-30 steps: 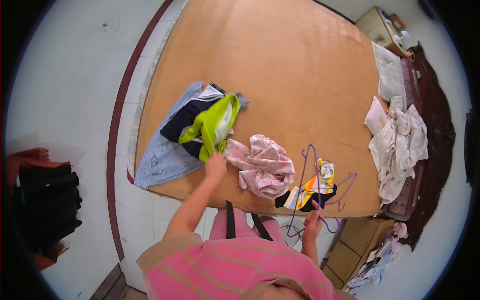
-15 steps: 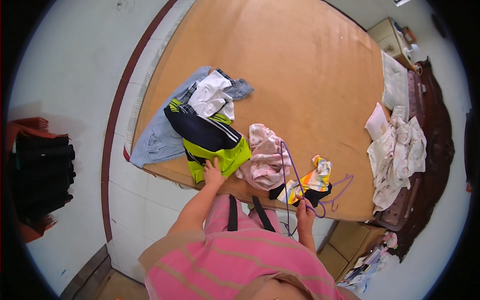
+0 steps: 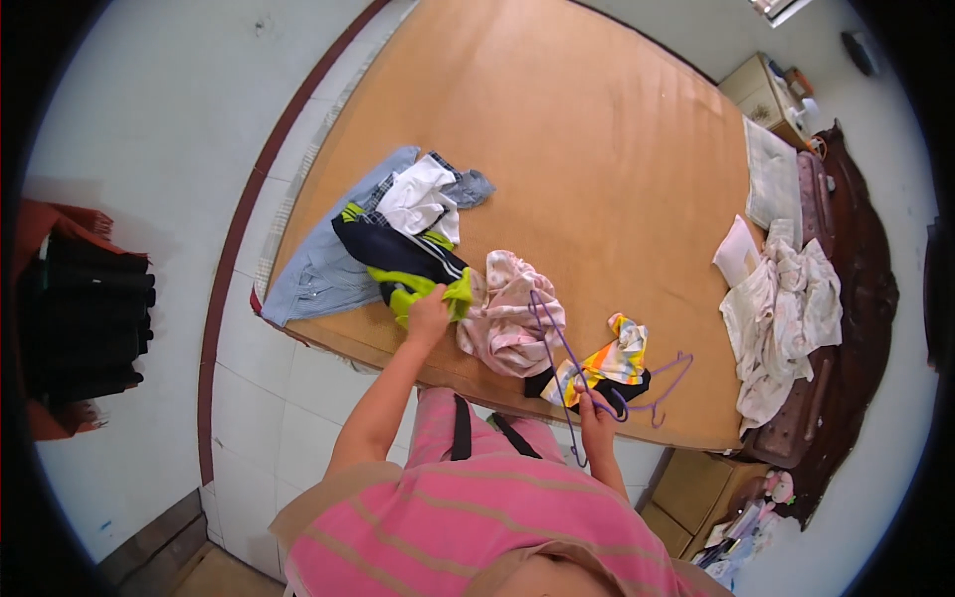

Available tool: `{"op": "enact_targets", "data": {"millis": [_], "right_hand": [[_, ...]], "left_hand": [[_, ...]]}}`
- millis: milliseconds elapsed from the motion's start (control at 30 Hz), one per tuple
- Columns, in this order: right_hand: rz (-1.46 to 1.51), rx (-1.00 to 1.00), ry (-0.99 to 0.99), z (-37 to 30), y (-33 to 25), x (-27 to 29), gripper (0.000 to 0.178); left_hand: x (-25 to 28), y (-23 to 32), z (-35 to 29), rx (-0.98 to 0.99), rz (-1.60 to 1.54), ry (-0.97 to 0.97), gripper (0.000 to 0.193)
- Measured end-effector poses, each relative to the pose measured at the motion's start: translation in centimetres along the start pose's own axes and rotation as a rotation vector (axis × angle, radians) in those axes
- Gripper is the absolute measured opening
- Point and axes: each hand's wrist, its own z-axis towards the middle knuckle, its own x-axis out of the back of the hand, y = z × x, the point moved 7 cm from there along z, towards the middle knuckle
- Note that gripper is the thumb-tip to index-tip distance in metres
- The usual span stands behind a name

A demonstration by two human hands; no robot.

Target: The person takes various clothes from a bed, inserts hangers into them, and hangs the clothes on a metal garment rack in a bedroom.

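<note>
My left hand [image 3: 429, 314] is closed on the lime-green part of a navy and lime jacket [image 3: 398, 252], bunching it up off the bed. In my right hand [image 3: 597, 416] is a purple clothes hanger [image 3: 559, 348], gripped near its hook and tilted upright. Between the hands lies a crumpled pale pink patterned garment [image 3: 509, 323]. Beyond the right hand sits a yellow, orange and white garment [image 3: 615, 360] on something black. A second purple hanger [image 3: 673, 382] rests beside it. Left of the jacket are a blue striped shirt [image 3: 323, 269] and a white garment [image 3: 421, 199].
The bed has a tan mat [image 3: 597, 179]. Pale clothes [image 3: 786, 308] are heaped at its right, against a dark carved headboard [image 3: 860, 298]. A cardboard box [image 3: 696, 488] stands below the near right corner. Dark cloth [image 3: 90, 318] hangs at the left wall.
My left hand has closed on the jacket and pulled up its lime part, folding it toward the navy section. The hanger in my right hand has shifted slightly left.
</note>
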Motion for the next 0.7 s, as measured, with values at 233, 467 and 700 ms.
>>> {"op": "enact_targets", "data": {"millis": [233,467,700], "right_hand": [[-0.182,0.635,0.015,-1.0,-13.2,0.3,0.035],[-0.314,0.786,-0.345,-2.0,-13.8,1.0,0.021],[-0.247,0.739,-0.223,-4.4,-16.5,7.7,0.013]], "left_hand": [[8.7,26.8,-7.8,-0.296,-0.537,-0.416,0.020],[10.8,33.3,-12.3,-0.379,-0.735,-0.477,0.014],[12.8,33.0,-11.5,-0.270,-0.622,-0.383,0.011]]}}
